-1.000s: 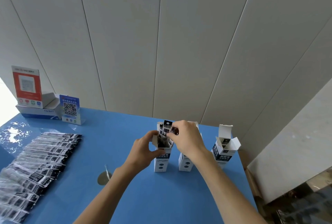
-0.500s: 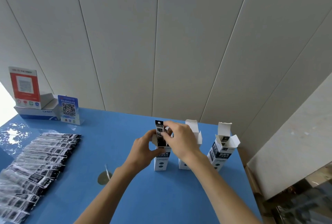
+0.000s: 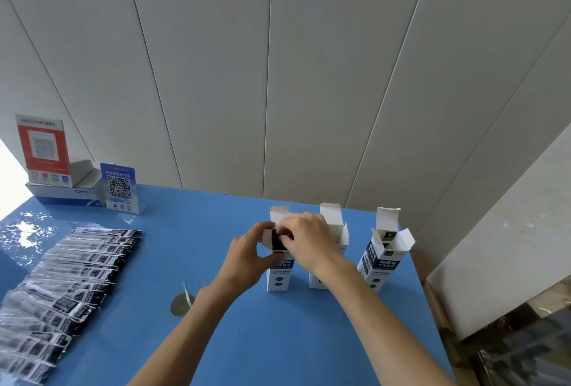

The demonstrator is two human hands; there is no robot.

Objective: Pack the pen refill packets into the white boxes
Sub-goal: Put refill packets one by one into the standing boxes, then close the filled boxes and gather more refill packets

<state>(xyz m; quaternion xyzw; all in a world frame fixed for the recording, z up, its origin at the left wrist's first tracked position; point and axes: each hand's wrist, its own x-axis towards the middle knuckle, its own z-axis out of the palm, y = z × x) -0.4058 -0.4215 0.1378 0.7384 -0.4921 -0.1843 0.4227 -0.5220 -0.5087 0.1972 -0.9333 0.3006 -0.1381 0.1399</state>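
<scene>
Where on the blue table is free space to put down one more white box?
Bare blue table lies between the packet rows and the left white box, but for a small round mark. Bare too is the near edge between the forearms. Crowded: the three boxes, where the left hand and right hand work, and the left side under packets.

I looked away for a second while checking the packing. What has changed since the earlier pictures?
The refill packet has gone down: it stood well above the left box and now sits almost wholly inside, the right hand pressing on it. The left hand keeps its grip on that box. The other two boxes and the packet pile stayed put.
</scene>
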